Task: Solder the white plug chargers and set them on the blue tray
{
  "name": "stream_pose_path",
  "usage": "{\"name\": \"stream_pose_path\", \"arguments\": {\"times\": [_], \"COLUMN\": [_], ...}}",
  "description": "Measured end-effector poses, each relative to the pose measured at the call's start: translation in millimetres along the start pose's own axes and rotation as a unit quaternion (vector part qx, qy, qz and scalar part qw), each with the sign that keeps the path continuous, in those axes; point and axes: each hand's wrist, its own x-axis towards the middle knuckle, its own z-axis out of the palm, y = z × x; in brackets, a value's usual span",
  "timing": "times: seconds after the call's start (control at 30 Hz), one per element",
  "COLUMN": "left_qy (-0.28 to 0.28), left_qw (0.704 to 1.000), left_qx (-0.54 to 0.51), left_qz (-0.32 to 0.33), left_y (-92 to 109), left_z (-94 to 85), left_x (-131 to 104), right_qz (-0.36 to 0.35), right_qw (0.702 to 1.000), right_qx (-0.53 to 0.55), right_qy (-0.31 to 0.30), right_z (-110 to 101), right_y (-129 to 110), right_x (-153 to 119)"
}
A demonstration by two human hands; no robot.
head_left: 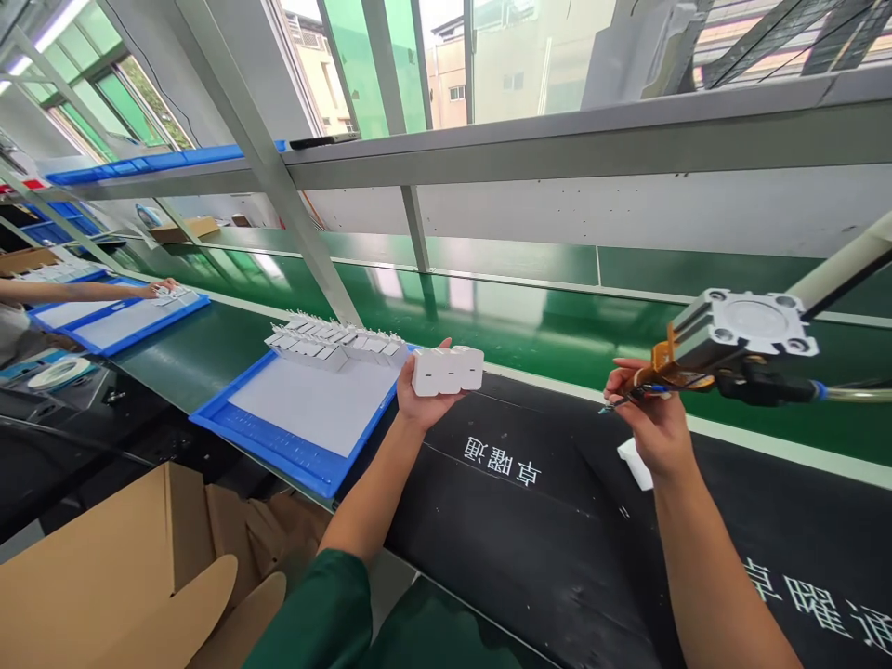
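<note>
Holding white blocks [447, 371], the left hand [416, 405] is outstretched ahead.

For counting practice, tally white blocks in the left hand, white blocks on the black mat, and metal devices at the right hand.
White rectangular plastic blocks in the left hand: 3
Loose white rectangular block on the black mat: 1
Silver-and-orange metal device at the right hand: 1
Total: 5
</note>
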Motion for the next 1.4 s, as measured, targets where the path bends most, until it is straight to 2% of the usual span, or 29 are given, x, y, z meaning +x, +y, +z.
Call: {"name": "stream_pose_path", "arguments": {"times": [0.27, 0.57, 0.77, 0.9, 1.0, 1.07, 1.13, 1.2, 1.3, 1.33, 1.4], "left_qy": [0.011, 0.022, 0.028, 0.045, 0.080, 0.123, 0.176, 0.233, 0.312, 0.329, 0.348], "left_qw": [0.998, 0.998, 0.999, 0.995, 0.979, 0.949, 0.896, 0.818, 0.679, 0.645, 0.604], "left_qx": [0.062, 0.056, 0.030, 0.094, 0.186, 0.281, 0.397, 0.515, 0.659, 0.686, 0.717], "left_qz": [-0.012, -0.008, -0.013, 0.000, 0.038, 0.070, 0.093, 0.104, 0.086, 0.066, 0.026], "left_y": [0, 1, 8, 13, 19, 25, 34, 48, 70, 77, 86], "left_z": [2.9, -6.2, -5.5, -9.3, -25.5, -43.3, -64.3, -85.3, -112.2, -119.7, -132.4], "left_x": [-13, -23, -30, -34, -40, -44, -47, -46, -32, -24, -7], "right_qz": [0.000, 0.004, -0.004, -0.001, 0.003, 0.008, 0.016, 0.020, 0.023, 0.025, 0.033], "right_qw": [1.000, 1.000, 1.000, 1.000, 1.000, 1.000, 1.000, 1.000, 1.000, 1.000, 0.999], "right_qx": [0.005, 0.011, 0.015, 0.011, 0.005, 0.005, 0.005, 0.006, 0.004, 0.004, 0.003], "right_qy": [0.005, -0.003, -0.013, -0.012, -0.008, -0.007, -0.006, -0.001, 0.008, 0.010, 0.014], "right_z": [1, 0, 0, 0, -1, -1, -2, -2, -1, -1, -1], "right_y": [-1, -1, -1, -1, -1, -1, 0, 0, 0, 0, -2], "right_x": [1, 2, 3, 3, 4, 4, 4, 5, 5, 5, 6]}}
